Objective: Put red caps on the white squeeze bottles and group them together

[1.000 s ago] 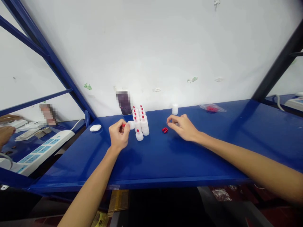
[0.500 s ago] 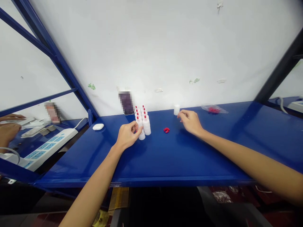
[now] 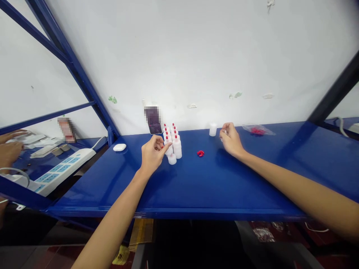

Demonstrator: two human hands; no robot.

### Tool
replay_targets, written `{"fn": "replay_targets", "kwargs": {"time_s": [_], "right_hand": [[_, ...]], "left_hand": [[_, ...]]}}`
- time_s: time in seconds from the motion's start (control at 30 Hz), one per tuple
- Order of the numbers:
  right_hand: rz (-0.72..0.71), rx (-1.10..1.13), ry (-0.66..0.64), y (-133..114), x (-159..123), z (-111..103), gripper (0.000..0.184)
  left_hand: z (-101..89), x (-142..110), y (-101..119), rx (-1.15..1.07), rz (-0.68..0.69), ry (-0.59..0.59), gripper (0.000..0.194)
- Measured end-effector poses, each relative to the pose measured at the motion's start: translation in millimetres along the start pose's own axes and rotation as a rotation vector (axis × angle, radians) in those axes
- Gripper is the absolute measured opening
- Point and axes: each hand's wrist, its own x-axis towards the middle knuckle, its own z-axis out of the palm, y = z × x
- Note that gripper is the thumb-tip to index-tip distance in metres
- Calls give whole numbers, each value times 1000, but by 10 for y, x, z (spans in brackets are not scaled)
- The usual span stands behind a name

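Note:
Two rows of small white bottles (image 3: 177, 149) with red tips stand on the blue table. My left hand (image 3: 151, 153) is beside their near left end, its thumb and fingers pinched with a speck of red showing between them, which looks like a small red cap (image 3: 162, 147). The nearest bottle (image 3: 172, 159) has its top partly hidden by this hand. My right hand (image 3: 231, 142) is raised over the table with closed fingertips; a tiny pale bit shows there, too small to name. Left of it stands a white cylindrical container (image 3: 212, 129). A small pile of red caps (image 3: 200, 153) lies between my hands.
A clear bag with red pieces (image 3: 257, 130) lies at the back right. A phone (image 3: 153, 119) leans on the wall behind the bottles. A white earbud case (image 3: 119, 147) is at left. Beyond the blue frame are a power strip (image 3: 66, 170) and another person's hands (image 3: 12, 149).
My right hand has moved away from the white container, to the right. My left hand has lifted slightly from the nearest bottle, uncovering more of it. The view has shifted a little.

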Motion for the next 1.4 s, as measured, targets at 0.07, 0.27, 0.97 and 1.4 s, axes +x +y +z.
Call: {"fn": "replay_targets", "kwargs": {"time_s": [0.07, 0.27, 0.97, 1.4], "right_hand": [[-15, -6, -17, 5, -4, 4, 21], [-16, -2, -40, -13, -15, 16, 21], [34, 285, 100, 23, 925, 121, 25], [89, 294, -76, 172, 1001, 354, 20]], "left_hand": [[5, -4, 4, -31, 15, 2, 30], [10, -13, 31, -26, 76, -34, 27], [-61, -30, -15, 180, 289, -270, 4], [-87, -263, 470, -63, 266, -100, 5]]}}
